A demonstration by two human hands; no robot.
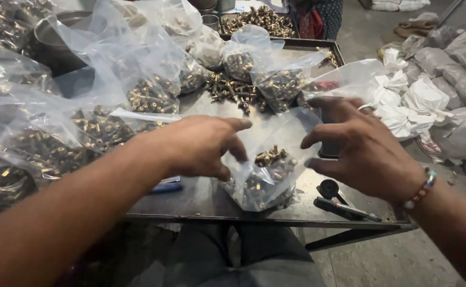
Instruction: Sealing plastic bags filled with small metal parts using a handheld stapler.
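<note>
Right at the near edge of the metal tray table [201, 199] stands a small clear plastic bag [267, 170], partly filled with small brass fittings [270, 157], its mouth open and slack at the top. Both hands hover at this bag. The left hand [201, 146] sits just left of the bag, its fingers curled and spread, fingertips at or touching the bag's upper left film; whether it actually pinches the plastic cannot be told. The right hand [358, 149] is just right of the bag, fingers apart and bent toward it, holding nothing, with a beaded bracelet [422, 190] on its wrist. Beyond the bag, toward the far side of the table, lie a loose heap of brass fittings [233, 90] and several more clear filled bags [153, 95]. To the bag's right, on the table's near right corner, lie a dark pen [344, 210] and a small round black object [329, 187]. Further right of the bag, off the table, white tied sacks [419, 101] are piled on the floor.
</note>
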